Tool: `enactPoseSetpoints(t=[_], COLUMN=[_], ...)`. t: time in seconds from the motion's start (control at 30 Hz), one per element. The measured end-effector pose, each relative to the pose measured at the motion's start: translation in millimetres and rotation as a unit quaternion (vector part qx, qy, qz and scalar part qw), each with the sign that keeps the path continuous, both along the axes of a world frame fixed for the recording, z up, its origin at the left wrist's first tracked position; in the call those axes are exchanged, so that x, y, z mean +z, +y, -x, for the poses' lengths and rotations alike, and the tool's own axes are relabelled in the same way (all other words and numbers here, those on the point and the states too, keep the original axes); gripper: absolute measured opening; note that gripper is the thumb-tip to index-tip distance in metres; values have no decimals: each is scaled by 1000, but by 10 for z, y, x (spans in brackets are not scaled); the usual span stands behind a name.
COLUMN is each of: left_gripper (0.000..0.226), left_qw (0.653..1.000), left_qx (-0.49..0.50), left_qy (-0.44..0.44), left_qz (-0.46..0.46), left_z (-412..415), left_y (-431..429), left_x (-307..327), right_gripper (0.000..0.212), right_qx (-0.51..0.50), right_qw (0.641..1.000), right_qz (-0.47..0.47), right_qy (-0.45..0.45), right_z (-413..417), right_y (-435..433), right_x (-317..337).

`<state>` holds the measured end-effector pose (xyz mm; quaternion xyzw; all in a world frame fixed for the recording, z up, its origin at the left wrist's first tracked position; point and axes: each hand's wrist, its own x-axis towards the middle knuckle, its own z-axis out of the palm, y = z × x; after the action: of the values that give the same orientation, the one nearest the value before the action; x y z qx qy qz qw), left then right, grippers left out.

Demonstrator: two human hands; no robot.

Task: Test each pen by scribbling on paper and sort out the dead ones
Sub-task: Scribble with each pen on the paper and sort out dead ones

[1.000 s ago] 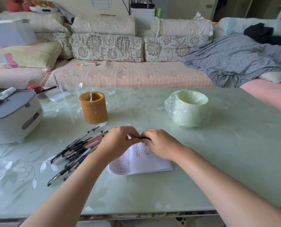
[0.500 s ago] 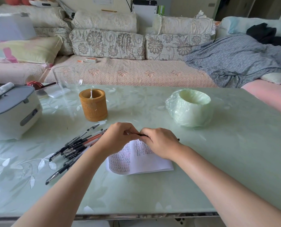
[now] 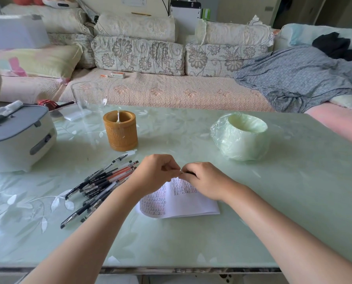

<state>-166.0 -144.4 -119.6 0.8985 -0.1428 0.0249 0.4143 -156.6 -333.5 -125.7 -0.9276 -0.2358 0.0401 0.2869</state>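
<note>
Centrally, both hands (image 3: 179, 175) pinching a pen (image 3: 188, 172) above paper (image 3: 191, 203), pen pile (image 3: 101, 183) left

Both hands meet over the far edge of a sheet of paper (image 3: 183, 201) covered in rows of small marks. The left hand (image 3: 156, 173) and right hand (image 3: 203, 179) are curled, fingertips touching around a pen (image 3: 183, 171), of which only a small dark bit shows between them. Just left of the paper lies a loose pile of pens (image 3: 101, 183), black and red, on the pale green bench (image 3: 273, 201). Farther back stand a brown cylindrical pen holder (image 3: 121, 133) and a plastic-wrapped green pot (image 3: 240, 136).
</note>
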Motion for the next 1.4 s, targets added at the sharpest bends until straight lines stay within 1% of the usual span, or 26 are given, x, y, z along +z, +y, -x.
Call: enactPoseSetpoints(t=[0.1,0.27,0.37,0.43,0.5,0.53,0.57,0.6,0.67,0.73,0.77,0.87,0.93,0.97,1.03,1.17,1.27,1.4], left_gripper=[7,6,8,7,7,8,8,8,6,6,7,9,10,10,12,10,25,10], left_qw=[1000,999,997,997,999,999,1000,1000,996,990,987,979,974,971,968,961,963,965], left_qx=[1,8,5,1,0,4,12,22,31,20,12,-8,-13,-13,-16,-38,-57,-47], left_qy=[3,4,15,14,12,7,-1,-10,-21,-16,-12,-6,-3,-1,0,-14,-13,-4], left_qz=[23,53,81,73,53,39,16,-15,-82,-137,-160,-203,-227,-237,-252,-272,-263,-259], left_z=[5,-5,-23,-20,-32,-45,-62,-81,-103,-94,-86,-82,-91,-95,-106,-113,-98,-110], left_y=[-9,-18,32,48,52,57,71,95,153,190,193,164,145,139,138,131,100,115], left_x=[-1,10,15,21,23,17,5,-17,-71,-128,-150,-180,-177,-171,-179,-183,-181,-197], right_gripper=[21,21,19,18,19,22,24,27,36,41,40,37,45,50,51,38,25,21], right_qx=[-4,-22,-33,-32,-36,-47,-64,-84,-110,-107,-95,-63,-58,-57,-53,-42,-78,-126], right_qw=[1000,993,991,994,998,999,996,984,933,876,856,827,804,799,810,848,865,898], right_qz=[2,69,73,66,40,10,-41,-110,-253,-366,-403,-441,-463,-465,-449,-406,-393,-350], right_qy=[-5,-91,-108,-85,-38,-1,49,111,229,294,311,342,370,376,374,337,303,233], right_z=[-8,25,28,36,22,0,-23,-52,-82,-83,-82,-77,-79,-83,-76,-29,0,56], right_y=[-7,-9,-21,-29,-39,-39,-45,-58,-111,-177,-208,-256,-261,-264,-263,-228,-161,-105], right_x=[11,56,61,63,48,33,19,8,7,21,21,-11,-49,-66,-93,-150,-185,-256])
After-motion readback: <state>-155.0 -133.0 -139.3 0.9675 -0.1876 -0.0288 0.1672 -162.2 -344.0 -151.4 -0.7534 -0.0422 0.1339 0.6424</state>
